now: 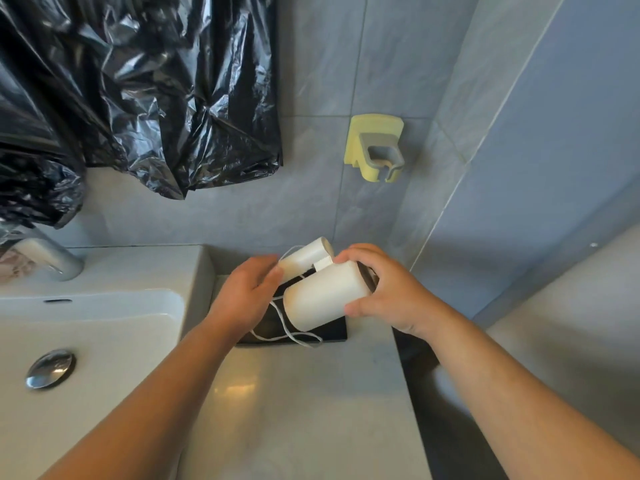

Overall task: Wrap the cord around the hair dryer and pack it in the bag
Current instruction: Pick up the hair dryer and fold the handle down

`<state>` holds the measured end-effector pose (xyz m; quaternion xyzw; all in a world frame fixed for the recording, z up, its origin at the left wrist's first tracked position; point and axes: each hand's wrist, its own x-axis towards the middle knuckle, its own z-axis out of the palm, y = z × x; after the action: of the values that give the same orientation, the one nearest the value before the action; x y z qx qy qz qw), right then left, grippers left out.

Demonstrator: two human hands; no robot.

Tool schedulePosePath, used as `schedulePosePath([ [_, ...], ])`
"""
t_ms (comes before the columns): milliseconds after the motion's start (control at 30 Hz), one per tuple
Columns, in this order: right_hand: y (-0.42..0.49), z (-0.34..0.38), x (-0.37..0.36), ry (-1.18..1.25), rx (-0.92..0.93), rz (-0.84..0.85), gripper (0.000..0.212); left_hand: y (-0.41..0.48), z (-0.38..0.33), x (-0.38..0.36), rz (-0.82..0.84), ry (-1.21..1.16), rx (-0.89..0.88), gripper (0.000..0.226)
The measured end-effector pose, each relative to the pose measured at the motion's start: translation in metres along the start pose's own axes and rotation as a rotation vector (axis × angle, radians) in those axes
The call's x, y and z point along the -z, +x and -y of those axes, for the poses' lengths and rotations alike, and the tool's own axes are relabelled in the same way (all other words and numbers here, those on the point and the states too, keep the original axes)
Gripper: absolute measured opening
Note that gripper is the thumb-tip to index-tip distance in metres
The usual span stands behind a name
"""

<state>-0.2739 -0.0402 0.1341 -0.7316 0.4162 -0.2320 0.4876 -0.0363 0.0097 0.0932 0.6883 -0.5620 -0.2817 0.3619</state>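
Left hand (242, 296) pinching the handle (306, 256), right hand (388, 292) curled round the barrel (332, 289) of the hair dryer (311, 308) between them, cord (286, 328) loose beneath

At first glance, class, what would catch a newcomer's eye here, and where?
Both hands meet at centre: the left hand holds the folded handle of the white hair dryer, the right hand grips its barrel, and the white cord trails loose below. Crinkled black plastic fills the upper left; a yellow wall holder sits empty to its right.
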Motion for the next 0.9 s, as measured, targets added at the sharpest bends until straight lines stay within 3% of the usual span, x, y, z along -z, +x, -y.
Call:
schedulePosePath([
  [100, -0.019, 0.027, 0.008, -0.008, 0.085, 0.053, 0.063, -0.008, -0.027, 0.012, 0.107, -0.067, -0.068, 0.037],
  [200, -0.033, 0.046, 0.012, 0.07, 0.148, 0.08, 0.066, -0.016, -0.044, 0.018, 0.145, -0.018, -0.074, 0.021],
  [367, -0.052, 0.053, 0.012, 0.388, 0.138, -0.021, 0.082, -0.042, -0.058, 0.016, -0.03, -0.026, -0.122, 0.041],
  [467, -0.052, 0.05, -0.002, 0.593, 0.072, -0.165, 0.101, -0.058, -0.069, 0.007, -0.134, -0.032, -0.118, 0.038],
  [600, -0.052, 0.059, -0.021, 0.755, -0.064, -0.466, 0.073, -0.078, -0.088, -0.01, -0.183, -0.069, -0.095, 0.024],
  [667, -0.057, 0.063, -0.028, 0.76, -0.13, -0.517, 0.058, -0.086, -0.093, -0.014, -0.195, -0.102, -0.087, 0.024],
  [900, -0.071, 0.074, -0.03, 0.574, -0.019, -0.627, 0.055, -0.102, -0.093, -0.011, -0.231, -0.084, -0.129, 0.034],
])
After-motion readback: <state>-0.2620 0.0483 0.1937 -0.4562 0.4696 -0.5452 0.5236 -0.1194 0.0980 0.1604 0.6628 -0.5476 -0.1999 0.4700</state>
